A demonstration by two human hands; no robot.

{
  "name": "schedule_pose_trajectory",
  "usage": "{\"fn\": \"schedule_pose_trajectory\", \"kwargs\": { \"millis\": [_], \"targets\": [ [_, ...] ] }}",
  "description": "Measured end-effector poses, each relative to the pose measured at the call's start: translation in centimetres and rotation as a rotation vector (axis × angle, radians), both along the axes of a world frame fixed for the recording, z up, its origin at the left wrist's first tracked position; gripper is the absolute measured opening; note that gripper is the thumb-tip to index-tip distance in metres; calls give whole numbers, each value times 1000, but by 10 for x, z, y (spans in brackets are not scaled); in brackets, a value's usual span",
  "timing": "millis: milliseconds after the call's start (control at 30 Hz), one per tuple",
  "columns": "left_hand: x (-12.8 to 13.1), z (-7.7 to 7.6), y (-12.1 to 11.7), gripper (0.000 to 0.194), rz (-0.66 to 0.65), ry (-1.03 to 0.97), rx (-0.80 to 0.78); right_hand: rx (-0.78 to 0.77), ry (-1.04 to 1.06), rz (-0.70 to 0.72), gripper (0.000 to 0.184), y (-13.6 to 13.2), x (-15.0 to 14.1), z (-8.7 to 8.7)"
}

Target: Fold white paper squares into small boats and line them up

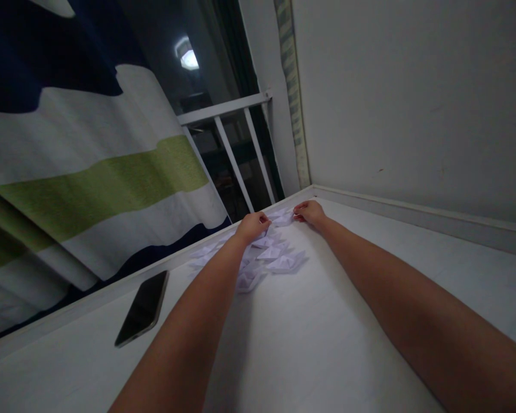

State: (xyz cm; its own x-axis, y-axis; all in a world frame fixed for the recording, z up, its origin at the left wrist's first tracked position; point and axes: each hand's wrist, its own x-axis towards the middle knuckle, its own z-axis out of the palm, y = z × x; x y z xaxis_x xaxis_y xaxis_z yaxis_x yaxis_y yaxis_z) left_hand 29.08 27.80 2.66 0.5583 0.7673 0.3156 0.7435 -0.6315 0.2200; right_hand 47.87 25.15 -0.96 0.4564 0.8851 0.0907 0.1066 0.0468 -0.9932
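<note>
- At nine o'clock in the view, a curtain (98, 183) striped navy, white and green hangs beside the white surface (292, 344).
- At eight o'clock, a dark-screened phone (143, 310) lies flat, well apart from both hands.
- Near the centre, the left hand (253, 226) has its fingers curled beside the paper; I cannot tell whether they pinch it.
- From five to eight o'clock of that hand, a cluster of folded white paper pieces (272, 252) lies partly hidden behind the left forearm (202, 315).
- At three o'clock from the left fingertips, nine o'clock from the right, a folded paper boat (282, 217) sits between the hands. Its long axis runs roughly nine to three, one end towards each hand; neither is clearly nearer.
- At three o'clock from the boat, the right hand (309, 212) seems to pinch its right end between thumb and finger.
- At two o'clock, a pale wall (413, 103) rises.
</note>
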Motion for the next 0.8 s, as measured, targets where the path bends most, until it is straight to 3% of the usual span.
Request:
{"fn": "schedule_pose_trajectory", "kwargs": {
  "millis": [367,567,800],
  "targets": [
    [-25,14,-8,16,46,-91,53,-15,-322,-108,10,-2,11,3],
    [-41,27,-21,11,51,-129,91,-10,-355,-75,10,-19,-2,28],
    [-72,43,-51,5,122,-216,108,24,-295,2,5,-48,-42,54]
  ]
}}
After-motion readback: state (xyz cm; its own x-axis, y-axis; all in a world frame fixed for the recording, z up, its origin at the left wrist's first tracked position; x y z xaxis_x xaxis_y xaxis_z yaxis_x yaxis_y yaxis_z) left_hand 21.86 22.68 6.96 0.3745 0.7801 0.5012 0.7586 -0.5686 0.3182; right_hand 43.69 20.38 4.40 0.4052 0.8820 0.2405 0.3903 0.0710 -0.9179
